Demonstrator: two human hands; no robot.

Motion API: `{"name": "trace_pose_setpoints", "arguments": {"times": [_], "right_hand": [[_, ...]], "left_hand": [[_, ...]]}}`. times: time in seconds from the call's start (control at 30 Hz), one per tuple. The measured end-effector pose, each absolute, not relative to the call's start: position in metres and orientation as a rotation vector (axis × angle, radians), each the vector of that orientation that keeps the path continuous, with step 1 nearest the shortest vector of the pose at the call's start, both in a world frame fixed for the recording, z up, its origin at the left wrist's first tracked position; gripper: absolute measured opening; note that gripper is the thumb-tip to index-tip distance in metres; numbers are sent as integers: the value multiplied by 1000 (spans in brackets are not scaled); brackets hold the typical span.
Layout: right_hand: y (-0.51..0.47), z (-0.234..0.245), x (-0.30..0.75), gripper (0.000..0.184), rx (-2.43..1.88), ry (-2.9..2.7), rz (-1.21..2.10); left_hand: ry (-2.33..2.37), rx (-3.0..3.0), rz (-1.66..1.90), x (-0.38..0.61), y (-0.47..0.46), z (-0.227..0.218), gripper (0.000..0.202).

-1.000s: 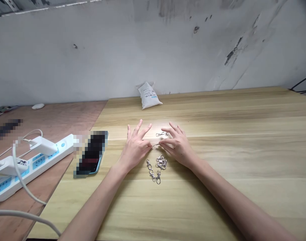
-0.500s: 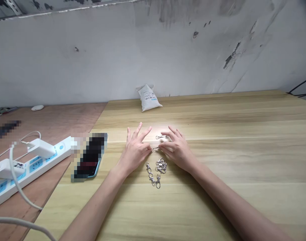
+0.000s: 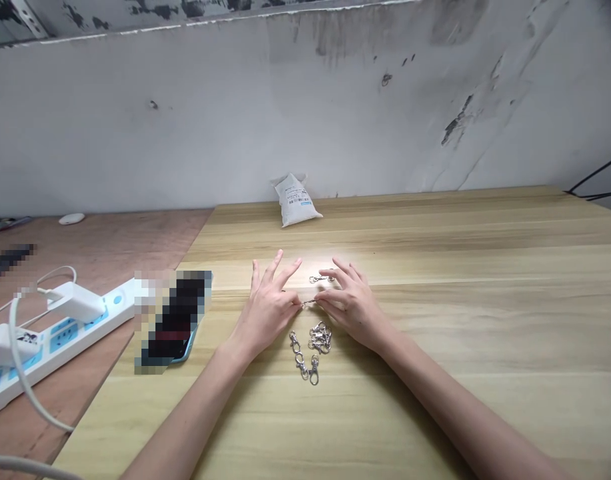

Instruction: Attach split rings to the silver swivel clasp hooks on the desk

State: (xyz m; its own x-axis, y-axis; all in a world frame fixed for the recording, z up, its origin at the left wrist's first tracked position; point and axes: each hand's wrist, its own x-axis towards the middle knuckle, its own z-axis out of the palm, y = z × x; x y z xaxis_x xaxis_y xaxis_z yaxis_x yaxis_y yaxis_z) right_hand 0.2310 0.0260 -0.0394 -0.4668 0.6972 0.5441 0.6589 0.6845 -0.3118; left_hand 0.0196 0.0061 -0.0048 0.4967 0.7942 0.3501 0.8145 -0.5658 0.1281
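Observation:
Between my two hands a small silver lobster clasp (image 3: pixel 309 302) is stretched level just above the table, partly covered by fingertips. My left hand (image 3: pixel 271 308) pinches its left end between thumb and forefinger, the other fingers spread upward. On its right end my right hand (image 3: pixel 349 303) closes thumb and forefinger. Nearer to me lies a small pile of silver lobster clasps (image 3: pixel 320 338). Left of that pile, several more clasps (image 3: pixel 301 360) lie in a bent row. Behind my right fingers another clasp (image 3: pixel 317 279) rests on the table, partly hidden.
A white plastic parcel (image 3: pixel 297 202) stands against the wall at the back of the wooden table (image 3: pixel 465 313). To the left lies a blurred phone (image 3: pixel 178 320) with a blue case. Beyond it, a white power strip (image 3: pixel 65 340) carries plugged chargers and cables.
The whole view has shifted slightly, so things sit a little lower in the picture. Both hands keep the same pinch on the clasp, with hardly any movement of the fingers.

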Motion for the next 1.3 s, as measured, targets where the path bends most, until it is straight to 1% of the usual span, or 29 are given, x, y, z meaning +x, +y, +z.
{"name": "trace_pose_setpoints", "arguments": {"times": [0.23, 0.4, 0.63, 0.8, 0.97, 1.17, 1.3], "right_hand": [[24, -39, 227, 12, -1006, -2232, 91], [19, -37, 224, 12, -987, -2228, 162], [16, -35, 226, 9, -977, -2098, 358], [16, -31, 227, 11, -1018, -1994, 601], [16, -28, 227, 12, -1017, -1868, 810], [17, -27, 229, 16, -1007, -1805, 908], [16, -28, 227, 15, -1023, -1796, 917]], "left_hand": [[-1457, -2680, -587, 22, 6, -6, 19], [-1486, -2668, -580, 22, 5, -8, 18], [-1619, -2690, -690, 21, 5, -6, 14], [-1637, -2758, -769, 21, 5, -6, 17], [-1621, -2724, -862, 20, 4, -5, 15], [-1532, -2603, -924, 20, 3, 1, 12], [-1398, -2517, -841, 24, 1, 2, 15]]}}
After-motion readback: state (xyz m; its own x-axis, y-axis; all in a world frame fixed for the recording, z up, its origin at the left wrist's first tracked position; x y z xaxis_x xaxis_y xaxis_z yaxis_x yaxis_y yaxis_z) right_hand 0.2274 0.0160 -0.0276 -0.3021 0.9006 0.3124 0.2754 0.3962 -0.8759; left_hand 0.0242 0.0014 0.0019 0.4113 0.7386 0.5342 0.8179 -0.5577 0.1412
